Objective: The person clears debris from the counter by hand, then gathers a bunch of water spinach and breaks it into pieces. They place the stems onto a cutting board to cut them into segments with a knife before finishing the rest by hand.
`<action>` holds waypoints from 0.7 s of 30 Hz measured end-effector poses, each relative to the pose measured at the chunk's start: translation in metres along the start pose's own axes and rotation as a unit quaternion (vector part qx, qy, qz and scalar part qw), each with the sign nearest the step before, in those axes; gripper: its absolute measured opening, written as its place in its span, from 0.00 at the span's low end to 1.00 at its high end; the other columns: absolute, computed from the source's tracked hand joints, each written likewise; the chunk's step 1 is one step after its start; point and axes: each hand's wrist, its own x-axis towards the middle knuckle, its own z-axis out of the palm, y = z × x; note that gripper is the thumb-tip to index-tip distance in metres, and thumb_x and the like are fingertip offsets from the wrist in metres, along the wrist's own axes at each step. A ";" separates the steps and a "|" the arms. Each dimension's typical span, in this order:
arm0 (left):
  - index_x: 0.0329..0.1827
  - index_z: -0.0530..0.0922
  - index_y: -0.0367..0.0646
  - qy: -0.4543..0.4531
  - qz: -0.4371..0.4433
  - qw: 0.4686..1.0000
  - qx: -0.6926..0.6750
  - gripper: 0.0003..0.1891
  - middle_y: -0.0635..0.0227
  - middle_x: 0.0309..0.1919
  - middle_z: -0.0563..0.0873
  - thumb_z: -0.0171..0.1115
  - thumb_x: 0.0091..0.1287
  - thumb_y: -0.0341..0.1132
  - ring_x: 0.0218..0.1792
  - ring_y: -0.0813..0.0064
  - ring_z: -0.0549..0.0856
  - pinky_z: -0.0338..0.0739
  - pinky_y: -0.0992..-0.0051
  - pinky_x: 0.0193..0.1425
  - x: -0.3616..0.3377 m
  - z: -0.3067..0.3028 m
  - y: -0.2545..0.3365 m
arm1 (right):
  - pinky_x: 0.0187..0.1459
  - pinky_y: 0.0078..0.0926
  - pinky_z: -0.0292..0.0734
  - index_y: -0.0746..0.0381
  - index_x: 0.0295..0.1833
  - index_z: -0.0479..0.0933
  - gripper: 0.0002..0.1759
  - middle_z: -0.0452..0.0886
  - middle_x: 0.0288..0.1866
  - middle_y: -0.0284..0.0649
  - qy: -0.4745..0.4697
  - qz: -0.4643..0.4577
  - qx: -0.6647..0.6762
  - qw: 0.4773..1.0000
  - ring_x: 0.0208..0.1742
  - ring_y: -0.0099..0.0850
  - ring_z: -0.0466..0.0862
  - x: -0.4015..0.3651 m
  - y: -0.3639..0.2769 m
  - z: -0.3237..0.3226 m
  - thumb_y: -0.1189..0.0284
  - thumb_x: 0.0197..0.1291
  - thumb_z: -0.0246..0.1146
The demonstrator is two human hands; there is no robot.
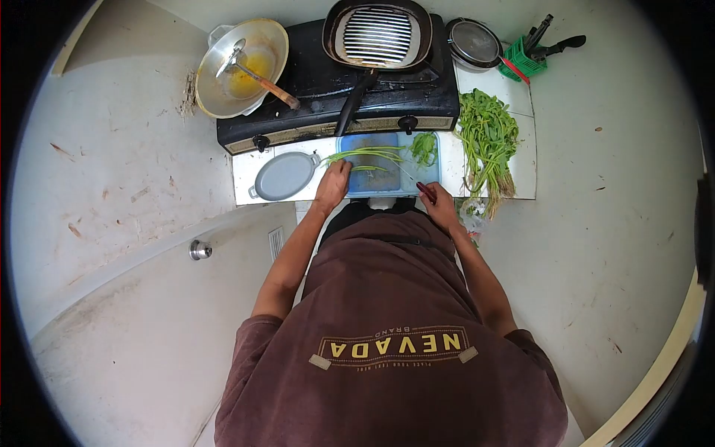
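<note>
My left hand (335,182) is closed on a few long green stems (376,150) at the left edge of a blue cutting board (432,177). In my right hand (442,208) is a knife, its dark red handle (426,192) gripped in the fingers. The thin blade (407,173) points up and left across the board, close to the stems. Cut green leaves (424,148) lie at the board's upper right. A grey oval plate (285,176) with small handles sits left of my left hand.
Behind the board stands a black stove (305,82), bearing a wok (205,97) with a ladle (264,83) and a grill pan (377,36). Rooted greens (488,138) lie on the right. Beyond them are a strainer (475,43) and a green basket (522,61) of knives.
</note>
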 end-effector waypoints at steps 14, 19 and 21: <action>0.54 0.80 0.35 -0.011 -0.023 0.998 -0.061 0.15 0.50 0.46 0.81 0.60 0.63 0.21 0.52 0.48 0.83 0.80 0.56 0.57 0.008 0.011 0.023 | 0.43 0.42 0.80 0.66 0.50 0.78 0.16 0.87 0.38 0.52 -0.024 0.014 0.008 1.000 0.38 0.48 0.87 -0.006 0.003 0.007 0.62 0.72 0.67; 0.53 0.80 0.35 -0.005 -0.021 0.999 -0.049 0.15 0.51 0.46 0.81 0.61 0.63 0.21 0.52 0.48 0.82 0.80 0.56 0.57 0.011 0.014 0.033 | 0.40 0.37 0.78 0.65 0.50 0.79 0.15 0.85 0.35 0.49 -0.044 0.005 0.032 0.999 0.35 0.42 0.85 -0.006 -0.001 0.010 0.63 0.72 0.68; 0.53 0.80 0.35 -0.004 -0.024 0.999 -0.045 0.15 0.52 0.46 0.81 0.61 0.62 0.21 0.52 0.48 0.82 0.80 0.56 0.57 0.012 0.018 0.035 | 0.39 0.35 0.77 0.65 0.50 0.79 0.15 0.85 0.35 0.47 -0.050 -0.015 0.028 0.998 0.33 0.38 0.84 -0.004 0.003 0.014 0.64 0.72 0.68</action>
